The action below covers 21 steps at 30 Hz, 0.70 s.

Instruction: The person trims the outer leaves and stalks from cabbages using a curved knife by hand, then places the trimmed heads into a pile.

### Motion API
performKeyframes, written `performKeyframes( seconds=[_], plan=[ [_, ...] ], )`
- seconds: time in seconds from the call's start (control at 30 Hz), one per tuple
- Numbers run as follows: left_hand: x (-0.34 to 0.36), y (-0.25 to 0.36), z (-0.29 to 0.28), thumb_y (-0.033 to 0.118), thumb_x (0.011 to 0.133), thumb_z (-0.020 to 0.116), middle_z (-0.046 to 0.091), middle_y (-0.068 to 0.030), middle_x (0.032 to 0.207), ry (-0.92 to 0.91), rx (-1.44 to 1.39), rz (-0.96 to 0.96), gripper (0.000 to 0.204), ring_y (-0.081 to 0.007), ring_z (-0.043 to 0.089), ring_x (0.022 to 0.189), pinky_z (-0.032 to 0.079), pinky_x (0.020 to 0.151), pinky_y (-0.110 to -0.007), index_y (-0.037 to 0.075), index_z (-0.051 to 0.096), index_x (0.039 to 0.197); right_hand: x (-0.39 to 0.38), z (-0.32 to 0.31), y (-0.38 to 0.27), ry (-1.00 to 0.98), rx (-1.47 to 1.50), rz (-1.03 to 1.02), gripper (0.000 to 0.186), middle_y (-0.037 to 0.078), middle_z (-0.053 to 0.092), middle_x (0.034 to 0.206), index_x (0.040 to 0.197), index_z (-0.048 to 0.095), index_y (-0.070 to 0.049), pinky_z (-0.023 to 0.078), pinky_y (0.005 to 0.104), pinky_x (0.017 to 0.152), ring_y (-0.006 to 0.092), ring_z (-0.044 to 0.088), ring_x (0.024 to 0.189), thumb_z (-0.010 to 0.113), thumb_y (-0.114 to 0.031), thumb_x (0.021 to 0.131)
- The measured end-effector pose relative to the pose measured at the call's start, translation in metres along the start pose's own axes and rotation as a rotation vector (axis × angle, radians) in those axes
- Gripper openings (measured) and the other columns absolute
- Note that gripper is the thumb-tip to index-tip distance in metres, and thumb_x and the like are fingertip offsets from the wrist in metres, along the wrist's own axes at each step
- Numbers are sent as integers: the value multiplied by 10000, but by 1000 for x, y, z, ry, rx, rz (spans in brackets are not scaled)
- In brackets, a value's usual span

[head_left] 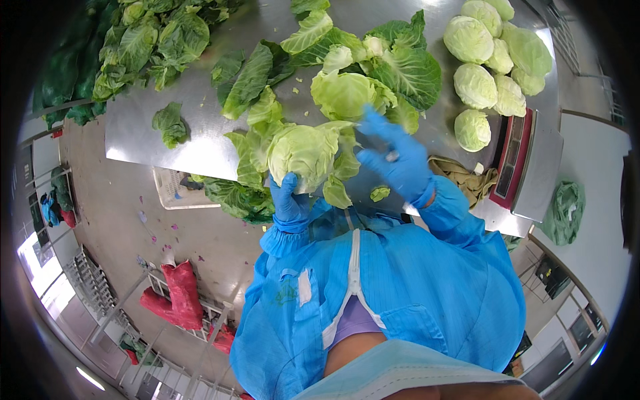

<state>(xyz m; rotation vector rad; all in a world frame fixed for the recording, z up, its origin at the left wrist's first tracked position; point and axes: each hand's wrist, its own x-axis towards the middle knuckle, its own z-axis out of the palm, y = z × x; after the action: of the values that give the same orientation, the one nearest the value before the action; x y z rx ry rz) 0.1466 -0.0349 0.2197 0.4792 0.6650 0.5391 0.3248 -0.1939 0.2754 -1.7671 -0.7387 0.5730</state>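
Observation:
My left hand (pixel 290 199), in a blue glove, grips a pale green cabbage (pixel 301 157) from below at the table's near edge. Loose outer leaves (pixel 345 160) spread out around that head. To its right is my gloved right hand (pixel 399 157), slightly blurred, with thumb and fingers apart. A small pale, shiny spot shows at its palm; what it is I cannot make out. Just beyond, a second cabbage (pixel 347 93) lies among big dark green leaves (pixel 410 70).
Trimmed cabbages (pixel 477 87) are piled at the right of the metal table (pixel 140 133), near a red-framed scale (pixel 513 157) and a brown cloth (pixel 467 180). Leaves (pixel 157 43) heap at the far left. A white crate (pixel 177 190) and fallen leaves (pixel 237 199) sit below the near edge.

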Motion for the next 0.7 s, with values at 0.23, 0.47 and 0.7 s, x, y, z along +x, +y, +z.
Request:
performKeyframes(
  seconds=[0.23,0.47,0.7],
  plan=[
    [-2,-1,35,19,607,852,397,-141,1430,51,524,293,1021,-270,452,1279,417,1062,-403,44,291,1460,19,46,-22,-195,123,-100,604,68,480,1443,1361,503,-53,500,316,934,217,572,1196,744,-227,835],
    [0,-3,36,54,595,861,354,-142,1471,-19,700,553,1054,-277,410,1319,379,1094,-409,36,271,1469,6,57,9,68,442,-65,282,135,616,1255,1061,668,-10,537,306,790,187,660,894,754,-107,811],
    [2,-9,2,75,762,729,511,-134,1335,-27,275,262,745,-288,516,1221,437,1041,-411,28,367,1411,10,18,-5,-157,75,-315,226,122,678,1028,997,697,-60,539,328,755,261,665,882,761,-111,786]
  ],
)
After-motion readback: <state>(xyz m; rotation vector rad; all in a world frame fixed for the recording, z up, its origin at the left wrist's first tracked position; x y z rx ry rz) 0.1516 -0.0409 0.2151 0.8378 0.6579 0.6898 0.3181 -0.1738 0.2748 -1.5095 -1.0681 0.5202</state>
